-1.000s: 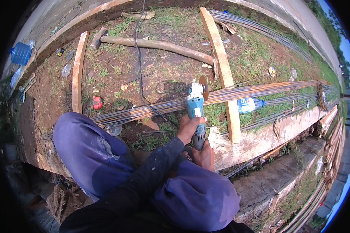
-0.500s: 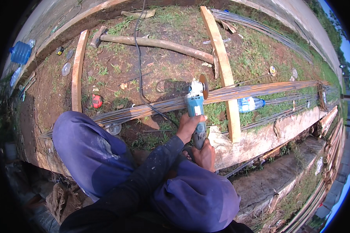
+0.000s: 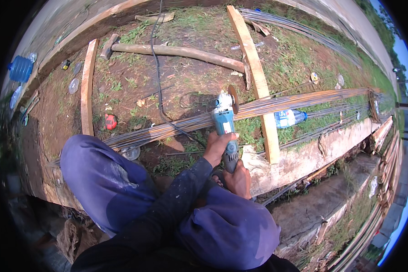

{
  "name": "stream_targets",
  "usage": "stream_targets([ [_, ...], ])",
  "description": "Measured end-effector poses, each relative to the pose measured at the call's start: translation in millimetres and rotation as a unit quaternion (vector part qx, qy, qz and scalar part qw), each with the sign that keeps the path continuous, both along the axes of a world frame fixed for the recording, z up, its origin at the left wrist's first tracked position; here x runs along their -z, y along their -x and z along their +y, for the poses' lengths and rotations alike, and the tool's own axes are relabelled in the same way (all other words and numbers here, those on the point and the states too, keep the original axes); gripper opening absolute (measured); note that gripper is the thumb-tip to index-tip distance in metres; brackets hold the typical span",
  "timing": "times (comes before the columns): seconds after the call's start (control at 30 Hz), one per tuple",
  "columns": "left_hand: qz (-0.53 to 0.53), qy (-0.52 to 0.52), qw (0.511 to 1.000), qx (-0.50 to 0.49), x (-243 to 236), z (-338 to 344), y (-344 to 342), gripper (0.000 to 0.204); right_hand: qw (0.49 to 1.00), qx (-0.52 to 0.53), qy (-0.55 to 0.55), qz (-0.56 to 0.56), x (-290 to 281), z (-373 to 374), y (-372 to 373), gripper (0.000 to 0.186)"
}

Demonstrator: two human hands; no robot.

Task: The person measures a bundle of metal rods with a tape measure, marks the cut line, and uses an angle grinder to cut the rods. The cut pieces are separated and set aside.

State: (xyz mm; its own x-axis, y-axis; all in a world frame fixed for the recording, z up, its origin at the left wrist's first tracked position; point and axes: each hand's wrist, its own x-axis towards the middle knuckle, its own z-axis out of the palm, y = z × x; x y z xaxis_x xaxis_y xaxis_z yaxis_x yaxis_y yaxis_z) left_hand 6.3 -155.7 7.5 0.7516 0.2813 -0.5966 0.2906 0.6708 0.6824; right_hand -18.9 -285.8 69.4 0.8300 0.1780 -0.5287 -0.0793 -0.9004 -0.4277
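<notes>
The person is squatting over a long bundle of steel rods (image 3: 276, 105) that is lying across two wooden planks (image 3: 255, 77) on bare, patchy ground, and is working a blue angle grinder (image 3: 225, 123) whose disc (image 3: 233, 98) is sitting right at the bundle's upper edge. The left hand (image 3: 218, 146) is wrapping closed around the grinder's body near the head, while the right hand (image 3: 238, 179) is gripping the rear of the handle just behind it, fingers curled shut around the tool. The main risk is likely the disc binding: if the rods are shifting under the cut (they are only resting loose on the planks), the wheel could pinch and kick back toward the knees, which are sitting close on either side. No guard side is clearly facing the body, and whether the hands are gloved is hard to tell; they are looking bare. The black power cord (image 3: 158, 77) is trailing over the ground and crossing the rods just left of the grinder, so a slip sideways could nick it. A plastic bottle (image 3: 289, 118) is lying beside the bundle, near the right plank.
</notes>
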Motion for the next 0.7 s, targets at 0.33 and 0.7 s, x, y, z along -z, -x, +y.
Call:
stream_targets([
  [0.33, -0.01, 0.015, 1.0, -0.02, 4, -3, 0, 0.025, 0.999, 0.007, -0.013, 0.028, -13, 3, -5, 0.038],
  [0.7, -0.003, -0.032, 0.999, -0.018, -12, -4, 2, 0.025, 0.999, 0.008, -0.01, 0.035, -22, 7, -5, 0.039],
])
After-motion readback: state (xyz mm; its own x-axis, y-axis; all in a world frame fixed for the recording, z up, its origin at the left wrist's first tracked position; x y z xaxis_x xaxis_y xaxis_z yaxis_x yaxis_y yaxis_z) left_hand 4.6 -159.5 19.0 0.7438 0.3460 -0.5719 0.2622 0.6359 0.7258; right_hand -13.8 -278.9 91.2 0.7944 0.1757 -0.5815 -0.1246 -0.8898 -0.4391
